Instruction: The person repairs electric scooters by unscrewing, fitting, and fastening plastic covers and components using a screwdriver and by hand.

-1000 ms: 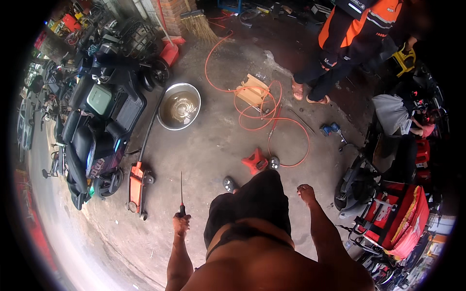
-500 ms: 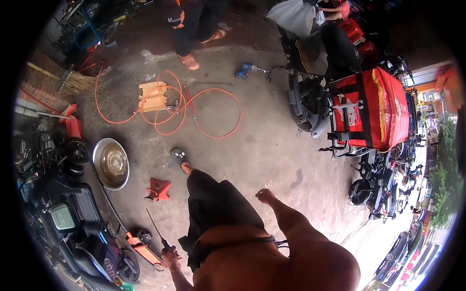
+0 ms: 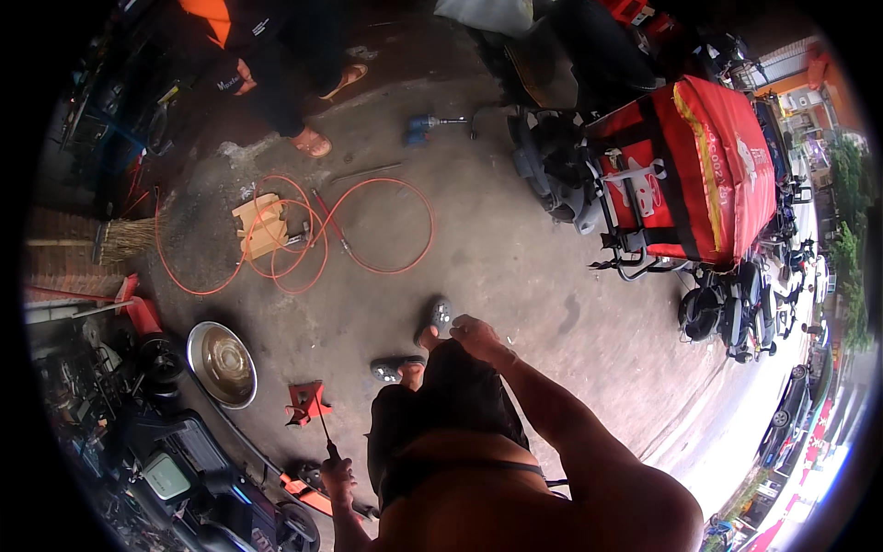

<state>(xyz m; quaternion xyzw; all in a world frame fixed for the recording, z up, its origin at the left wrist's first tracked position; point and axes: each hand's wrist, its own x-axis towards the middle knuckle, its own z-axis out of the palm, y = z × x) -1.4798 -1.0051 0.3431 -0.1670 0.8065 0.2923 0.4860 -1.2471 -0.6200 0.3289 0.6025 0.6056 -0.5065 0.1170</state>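
My left hand (image 3: 338, 482) is closed round the black handle of a long, thin-shafted tool (image 3: 333, 451) that looks like a screwdriver. Its shaft points away from me, and its tip overlaps a small red metal stand (image 3: 307, 403) on the floor; I cannot tell whether they touch. My right hand (image 3: 475, 338) is out in front of my right thigh, above my grey clog (image 3: 440, 313). Its fingers are curled together, and whatever may be between them is too small to make out.
A metal basin (image 3: 221, 364) with brownish liquid stands left, near an orange floor jack (image 3: 309, 493) and a parked scooter (image 3: 198, 460). Ahead lie a coiled orange hose (image 3: 432, 221), cardboard (image 3: 262, 230) and a blue power tool (image 3: 419, 129). A scooter with a red delivery box (image 3: 736, 184) is right. Another person's foot (image 3: 311, 143) shows.
My view has shifted and my feet have moved, with both clogs now showing. The right hand has come in toward my thigh. The tool in my left hand now reaches over the red stand.
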